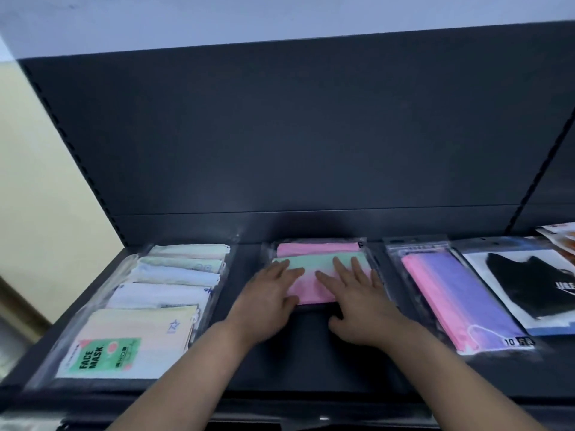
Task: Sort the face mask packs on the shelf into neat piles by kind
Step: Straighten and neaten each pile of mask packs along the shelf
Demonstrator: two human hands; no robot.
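A small pile of green-to-pink mask packs (314,265) lies in the middle of the dark shelf (311,353), with another pink pack (317,247) showing behind the top one. My left hand (270,301) rests flat on the pile's left half, fingers straight. My right hand (357,303) presses flat on its right half, thumb at the pack's near edge. To the left lies a long row of overlapping pastel packs (174,284), the nearest labelled FACE MASK (102,357). On the right sit a pink-purple pack (460,303) and a black mask pack (529,287).
The shelf's dark back panel (311,135) rises behind the packs. An orange-and-white pack (560,236) pokes in at the far right. A cream wall (40,197) stands to the left. Bare shelf surface lies between the middle pile and the front edge.
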